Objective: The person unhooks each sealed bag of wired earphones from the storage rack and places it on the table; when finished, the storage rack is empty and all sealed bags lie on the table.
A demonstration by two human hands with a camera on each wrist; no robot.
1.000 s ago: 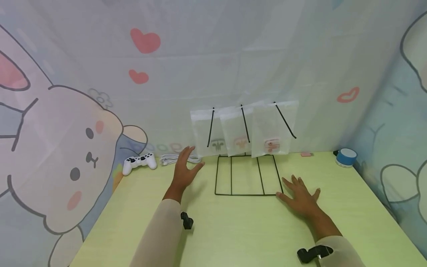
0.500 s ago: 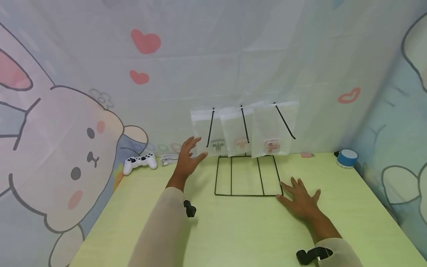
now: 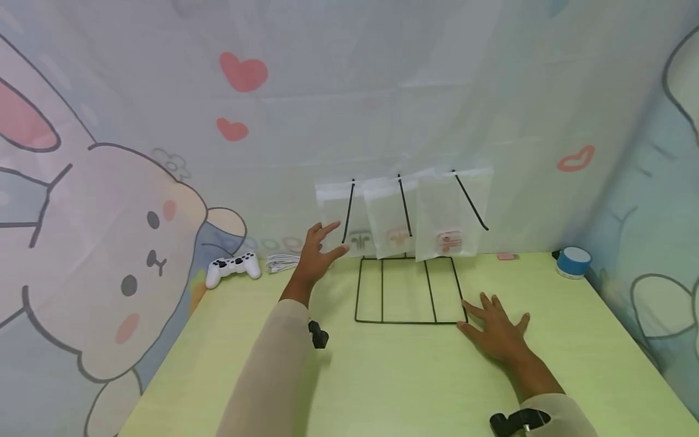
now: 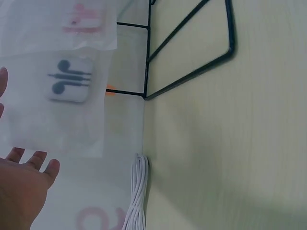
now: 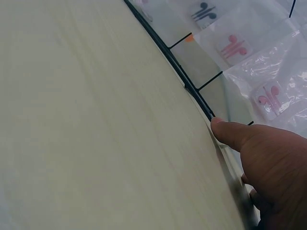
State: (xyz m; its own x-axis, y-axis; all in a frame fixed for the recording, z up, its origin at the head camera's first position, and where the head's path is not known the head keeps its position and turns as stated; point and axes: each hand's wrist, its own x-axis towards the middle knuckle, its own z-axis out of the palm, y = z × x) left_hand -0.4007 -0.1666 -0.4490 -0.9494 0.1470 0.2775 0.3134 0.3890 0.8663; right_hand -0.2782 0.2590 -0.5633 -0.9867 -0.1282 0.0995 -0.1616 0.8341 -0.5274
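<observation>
Three translucent bags hang from black hooks on a wire rack, each with a small earphone case low inside. The left hand (image 3: 315, 260), fingers spread, is beside the leftmost bag (image 3: 335, 212); in the left wrist view, fingertips lie near the edge of that bag (image 4: 29, 115), which shows dark earphones. The right hand (image 3: 498, 334) rests at the front right corner of the rack's wire base (image 3: 411, 323), fingers spread; in the right wrist view its thumb touches the end of the black wire (image 5: 175, 64). Neither hand grips anything.
A white game controller (image 3: 233, 267) and a coiled white cable (image 3: 282, 262) lie at the table's back left. Toward the back right are a small pink item (image 3: 507, 257) and a blue-and-white round container (image 3: 573, 262). A printed cloth hangs behind the table.
The left hand has moved right and slightly up, closer to the leftmost bag. The right hand has shifted slightly toward the base, its fingers now at the wire's right side.
</observation>
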